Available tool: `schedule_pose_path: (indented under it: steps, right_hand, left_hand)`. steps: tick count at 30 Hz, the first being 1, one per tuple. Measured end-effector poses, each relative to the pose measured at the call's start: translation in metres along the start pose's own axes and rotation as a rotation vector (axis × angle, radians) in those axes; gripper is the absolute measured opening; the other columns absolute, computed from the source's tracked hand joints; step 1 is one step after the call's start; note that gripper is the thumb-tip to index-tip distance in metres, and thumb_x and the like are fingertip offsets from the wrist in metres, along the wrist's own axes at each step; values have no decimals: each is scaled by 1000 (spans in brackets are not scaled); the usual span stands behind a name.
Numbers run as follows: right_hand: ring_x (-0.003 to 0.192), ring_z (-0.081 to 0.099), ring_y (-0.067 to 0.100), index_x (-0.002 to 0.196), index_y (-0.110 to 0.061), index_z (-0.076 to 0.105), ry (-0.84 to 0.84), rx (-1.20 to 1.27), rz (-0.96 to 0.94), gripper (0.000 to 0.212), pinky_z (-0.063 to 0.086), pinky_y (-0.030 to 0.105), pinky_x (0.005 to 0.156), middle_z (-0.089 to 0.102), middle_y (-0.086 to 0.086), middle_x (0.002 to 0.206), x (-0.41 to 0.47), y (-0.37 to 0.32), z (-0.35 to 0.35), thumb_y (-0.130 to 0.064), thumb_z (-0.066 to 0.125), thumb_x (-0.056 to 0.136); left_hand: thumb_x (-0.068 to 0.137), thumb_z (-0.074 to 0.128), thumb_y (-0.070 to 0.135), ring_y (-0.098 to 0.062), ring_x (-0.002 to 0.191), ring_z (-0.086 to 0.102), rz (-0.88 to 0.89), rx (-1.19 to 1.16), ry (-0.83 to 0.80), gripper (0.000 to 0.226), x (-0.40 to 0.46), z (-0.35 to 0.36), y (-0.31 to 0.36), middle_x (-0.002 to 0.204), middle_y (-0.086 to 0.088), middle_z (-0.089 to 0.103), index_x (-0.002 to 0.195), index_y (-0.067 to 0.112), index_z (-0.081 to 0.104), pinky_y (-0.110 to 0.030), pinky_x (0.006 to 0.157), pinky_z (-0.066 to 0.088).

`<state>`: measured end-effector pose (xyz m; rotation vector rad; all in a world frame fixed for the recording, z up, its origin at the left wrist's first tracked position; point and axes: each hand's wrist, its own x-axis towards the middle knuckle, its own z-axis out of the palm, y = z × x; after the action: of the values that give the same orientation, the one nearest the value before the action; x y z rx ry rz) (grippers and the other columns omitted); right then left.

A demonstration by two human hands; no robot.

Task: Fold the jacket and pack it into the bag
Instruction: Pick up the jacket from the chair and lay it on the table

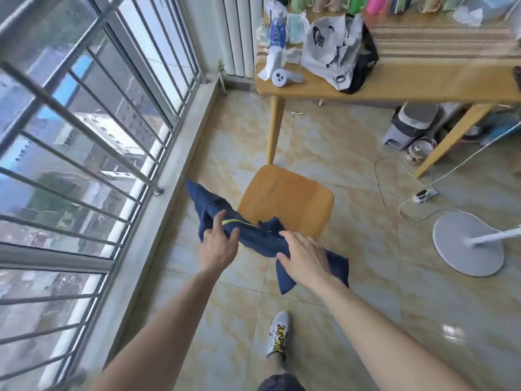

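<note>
A navy jacket (253, 235) with a yellow-green zip line hangs bunched in the air over the near edge of a wooden chair seat (287, 198). My left hand (218, 241) grips its left part, fingers wrapped over the cloth. My right hand (304, 258) holds the right part, with a corner of cloth hanging below it. The grey and black bag (335, 52) with a dark logo lies crumpled on the wooden table (423, 83) at the back.
A barred window (84, 136) and its stone sill run along the left. On the table stand a blue bottle (277, 35), a small white device (286, 77) and cups. A fan base (468, 244), cables and a power strip (424, 194) lie on the tiled floor to the right. My shoe (279, 334) is below.
</note>
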<state>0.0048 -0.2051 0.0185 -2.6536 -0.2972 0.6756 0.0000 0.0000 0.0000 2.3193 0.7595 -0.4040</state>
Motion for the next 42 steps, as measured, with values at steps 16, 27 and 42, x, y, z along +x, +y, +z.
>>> schedule_pose_path:
  steps: [16, 27, 42]
  right_hand:
    - [82, 64, 14, 92, -22, 71, -63, 233, -177, 11, 56, 38, 75, 61, -12, 88, -6, 5, -54, -19, 61, 89]
    - [112, 61, 3, 132, -32, 53, 332, 583, -572, 32, 53, 25, 90, 58, -11, 132, -78, 71, -253, -35, 53, 101]
    - [70, 52, 17, 77, -10, 67, -263, -211, -337, 19, 41, 30, 62, 59, -2, 73, -140, 215, -436, -22, 60, 90]
  left_hand:
    - [94, 61, 27, -26, 83, 60, -227, -448, 323, 13, -8, -2, 49, 74, 4, 57, 86, 17, 61, -33, 70, 44]
    - [96, 65, 14, -15, 123, 60, 914, -182, 514, 13, -190, -27, 232, 130, -1, 61, 109, 13, 67, -30, 98, 51]
    - [102, 57, 13, -32, 102, 68, 1518, 386, 564, 16, -321, 66, 414, 114, -15, 71, 116, 8, 60, -38, 84, 57]
